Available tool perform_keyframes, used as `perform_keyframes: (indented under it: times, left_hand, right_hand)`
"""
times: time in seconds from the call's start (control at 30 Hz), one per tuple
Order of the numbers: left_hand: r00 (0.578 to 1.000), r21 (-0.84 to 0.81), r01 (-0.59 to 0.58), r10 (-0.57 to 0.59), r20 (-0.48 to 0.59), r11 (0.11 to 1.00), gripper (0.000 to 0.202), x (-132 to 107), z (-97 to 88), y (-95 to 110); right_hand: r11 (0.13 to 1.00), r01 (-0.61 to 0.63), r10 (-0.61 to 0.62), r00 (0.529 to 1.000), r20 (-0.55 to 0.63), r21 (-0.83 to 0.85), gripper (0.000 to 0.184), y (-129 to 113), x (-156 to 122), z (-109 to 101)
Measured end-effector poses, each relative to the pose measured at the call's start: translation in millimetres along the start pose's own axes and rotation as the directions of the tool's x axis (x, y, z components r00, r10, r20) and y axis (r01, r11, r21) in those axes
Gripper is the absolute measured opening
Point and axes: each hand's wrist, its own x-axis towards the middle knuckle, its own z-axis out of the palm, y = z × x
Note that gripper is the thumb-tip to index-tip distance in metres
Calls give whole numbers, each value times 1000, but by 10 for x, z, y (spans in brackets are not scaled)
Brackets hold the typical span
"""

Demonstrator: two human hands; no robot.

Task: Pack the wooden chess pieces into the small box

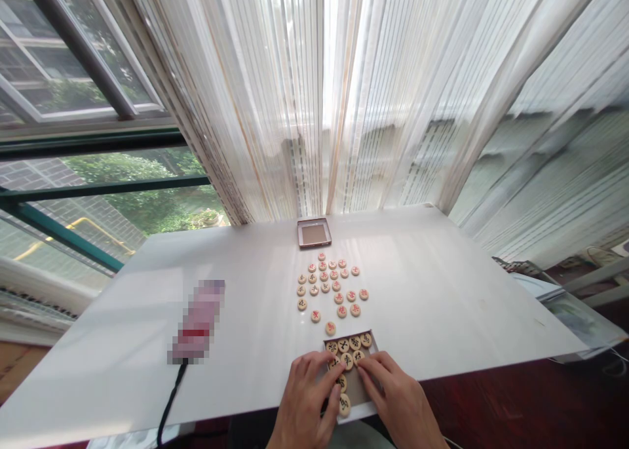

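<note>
A shallow open box (363,391) at the table's near edge holds several round wooden Chinese chess pieces with black characters. My left hand (310,391) reaches over its left side, thumb and index finger apart, a fingertip touching a piece (346,361) in the second row. From the right, my right hand (400,393) has its thumb and finger at the edge of another black-lettered piece (358,357) in that row. Part of the left column is covered by my left fingers. Just beyond the box lies a loose red-lettered piece (331,328).
Several more red and black pieces (324,276) lie scattered flat on the white table (417,292). Behind them is a shallow box lid (314,233). At the left lies a blurred pinkish object (199,321) with a black cable (170,400). Sheer curtains (344,108) hang beyond the table.
</note>
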Motion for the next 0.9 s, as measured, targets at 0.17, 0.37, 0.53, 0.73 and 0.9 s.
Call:
perform_keyframes:
  times: [0.17,0.37,0.53,0.73,0.9]
  left_hand:
    - [1000,-3,2,-2,-27,1000,39,-8,15,-11]
    - [999,-23,21,-22,-47,1000,38,-38,33,-30]
    - [996,-55,53,-57,-70,997,35,-59,55,-40]
    - [981,-150,127,-146,-124,981,30,-42,31,-30]
    - [960,-165,195,-223,-170,967,25,-10,-72,-149]
  right_hand:
    - [1000,9,-9,1000,-9,6,25,-26,-4,-16]
    - [1000,0,0,1000,-9,-12,23,-33,-25,-12]
    - [1000,10,-10,1000,-14,-29,24,-43,-32,-2]
    - [996,31,-24,996,-88,84,23,-93,-21,-98]
    - [981,-45,79,982,-172,189,21,-17,67,-273]
